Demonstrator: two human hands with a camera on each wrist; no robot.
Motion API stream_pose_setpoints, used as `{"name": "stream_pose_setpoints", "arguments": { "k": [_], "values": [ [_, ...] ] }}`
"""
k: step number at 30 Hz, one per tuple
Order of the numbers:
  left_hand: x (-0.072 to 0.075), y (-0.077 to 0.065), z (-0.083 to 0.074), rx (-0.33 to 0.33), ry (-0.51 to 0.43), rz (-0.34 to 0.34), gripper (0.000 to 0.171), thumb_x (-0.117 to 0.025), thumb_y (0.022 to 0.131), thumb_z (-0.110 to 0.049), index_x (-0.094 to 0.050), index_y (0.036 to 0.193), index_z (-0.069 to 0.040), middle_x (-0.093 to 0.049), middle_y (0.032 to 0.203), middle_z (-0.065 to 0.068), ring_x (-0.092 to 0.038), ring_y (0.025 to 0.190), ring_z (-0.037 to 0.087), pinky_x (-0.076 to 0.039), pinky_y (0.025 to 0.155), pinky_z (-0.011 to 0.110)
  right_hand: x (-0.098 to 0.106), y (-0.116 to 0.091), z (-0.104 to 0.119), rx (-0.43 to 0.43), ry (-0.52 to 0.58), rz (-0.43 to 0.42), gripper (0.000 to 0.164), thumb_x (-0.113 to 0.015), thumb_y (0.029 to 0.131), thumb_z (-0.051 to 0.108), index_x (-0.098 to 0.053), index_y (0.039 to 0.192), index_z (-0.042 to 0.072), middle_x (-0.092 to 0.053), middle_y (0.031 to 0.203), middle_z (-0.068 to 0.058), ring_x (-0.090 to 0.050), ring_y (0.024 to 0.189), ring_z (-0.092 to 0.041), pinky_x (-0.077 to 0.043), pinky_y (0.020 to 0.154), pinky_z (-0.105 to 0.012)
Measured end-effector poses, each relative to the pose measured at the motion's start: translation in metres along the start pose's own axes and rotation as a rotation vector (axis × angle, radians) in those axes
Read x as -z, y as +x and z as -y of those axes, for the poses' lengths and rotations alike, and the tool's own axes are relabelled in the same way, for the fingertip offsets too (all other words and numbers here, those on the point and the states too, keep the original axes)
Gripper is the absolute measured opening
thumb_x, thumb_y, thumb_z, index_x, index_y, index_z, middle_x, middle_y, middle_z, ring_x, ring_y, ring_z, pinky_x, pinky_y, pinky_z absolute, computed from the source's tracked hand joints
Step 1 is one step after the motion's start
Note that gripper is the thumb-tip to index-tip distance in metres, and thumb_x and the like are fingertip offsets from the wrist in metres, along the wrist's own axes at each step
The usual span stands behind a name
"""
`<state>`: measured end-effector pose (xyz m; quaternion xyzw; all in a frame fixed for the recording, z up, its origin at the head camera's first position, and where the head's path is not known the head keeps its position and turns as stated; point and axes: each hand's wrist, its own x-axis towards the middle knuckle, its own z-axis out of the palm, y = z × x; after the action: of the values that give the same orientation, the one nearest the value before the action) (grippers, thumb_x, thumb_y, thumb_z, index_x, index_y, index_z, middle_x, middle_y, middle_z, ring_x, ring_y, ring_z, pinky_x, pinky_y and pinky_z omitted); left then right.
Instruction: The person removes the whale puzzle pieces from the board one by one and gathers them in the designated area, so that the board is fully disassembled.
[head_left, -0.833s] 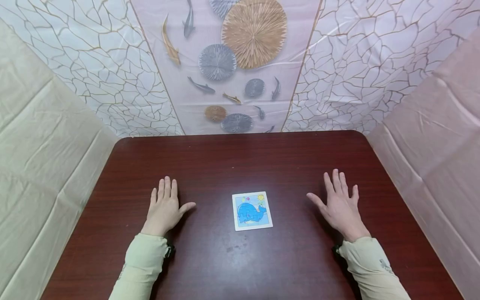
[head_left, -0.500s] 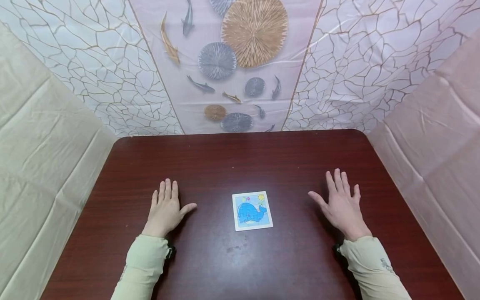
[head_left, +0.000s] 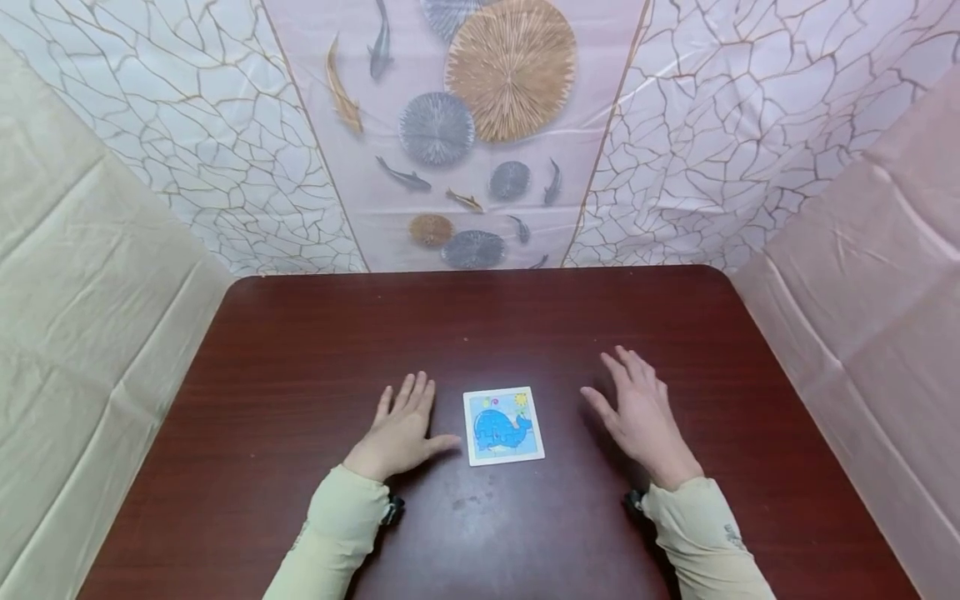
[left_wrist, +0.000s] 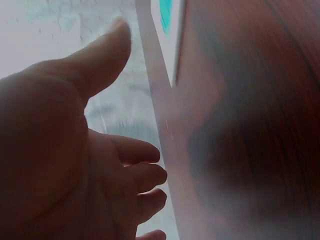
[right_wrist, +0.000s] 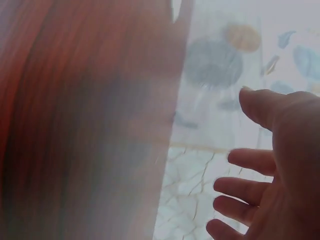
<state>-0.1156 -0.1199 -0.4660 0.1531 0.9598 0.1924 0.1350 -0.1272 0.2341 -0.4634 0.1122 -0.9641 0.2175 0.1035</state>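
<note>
A square jigsaw puzzle (head_left: 503,426) with a white border lies flat on the dark red wooden table. Its picture is a blue whale with a yellow sun in the corner. My left hand (head_left: 397,432) is just left of the puzzle, fingers extended and the thumb pointing at its left edge. In the left wrist view the puzzle's white edge (left_wrist: 172,65) shows beyond the thumb. On the other side, my right hand (head_left: 639,414) is farther off, its fingers a little bent and its thumb towards the puzzle. Neither hand holds anything.
The table (head_left: 337,325) has rounded far corners. A patterned cloth (head_left: 465,150) with fish and round leaf shapes hangs behind it. Beige cloth panels stand along the left side (head_left: 97,333) and the right side (head_left: 870,317). Dark bands sit at both wrists.
Both hands have moved inward towards the puzzle, the left one farther than the right. The right fingers are slightly more bent. The puzzle has stayed in place.
</note>
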Motion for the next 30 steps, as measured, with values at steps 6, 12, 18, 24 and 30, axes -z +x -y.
{"name": "stream_pose_setpoints", "arguments": {
  "k": [6,12,18,24,30],
  "values": [
    [-0.008,0.015,-0.02,-0.043,-0.028,0.043,0.1,-0.065,0.084,-0.058,-0.021,0.152,0.001,-0.011,0.16,0.016,-0.005,0.148,0.031,0.0,0.114,0.056,-0.018,0.012,0.042,0.067,0.043,0.029,0.056,-0.067,0.091,0.035,-0.054,0.134,0.003,-0.047,0.135,-0.017,-0.04,0.122,-0.036,-0.033,0.094,-0.054],
    [-0.016,0.02,-0.027,-0.022,0.001,0.089,0.101,-0.068,0.083,-0.056,-0.02,0.153,-0.001,-0.01,0.161,0.014,-0.004,0.148,0.028,-0.001,0.114,0.055,-0.036,0.016,0.081,0.104,0.073,0.088,0.048,-0.071,0.088,0.031,-0.06,0.129,0.008,-0.053,0.116,-0.008,-0.044,0.103,-0.024,-0.04,0.082,-0.04],
    [-0.022,0.021,-0.031,-0.02,0.044,0.08,0.102,-0.073,0.08,-0.053,-0.022,0.153,-0.002,-0.013,0.16,0.014,-0.008,0.148,0.027,-0.005,0.114,0.055,-0.051,0.018,0.101,0.122,0.142,0.165,0.046,-0.071,0.089,0.029,-0.061,0.13,0.011,-0.05,0.109,-0.003,-0.044,0.095,-0.018,-0.044,0.076,-0.033],
    [-0.029,0.026,-0.033,-0.048,0.073,0.043,0.104,-0.074,0.076,-0.056,-0.027,0.152,-0.002,-0.019,0.159,0.015,-0.014,0.147,0.026,-0.008,0.114,0.054,-0.065,0.019,0.106,0.037,0.176,0.254,0.043,-0.069,0.09,0.03,-0.062,0.129,0.013,-0.047,0.106,-0.003,-0.045,0.092,-0.015,-0.046,0.076,-0.033],
    [-0.03,0.025,-0.028,-0.037,0.047,0.026,0.104,-0.075,0.075,-0.055,-0.028,0.152,-0.003,-0.019,0.159,0.014,-0.015,0.147,0.026,-0.009,0.114,0.054,-0.077,0.019,0.108,0.049,0.193,0.314,0.042,-0.07,0.09,0.03,-0.063,0.127,0.013,-0.047,0.103,-0.001,-0.047,0.086,-0.013,-0.045,0.074,-0.031]
  ]
}}
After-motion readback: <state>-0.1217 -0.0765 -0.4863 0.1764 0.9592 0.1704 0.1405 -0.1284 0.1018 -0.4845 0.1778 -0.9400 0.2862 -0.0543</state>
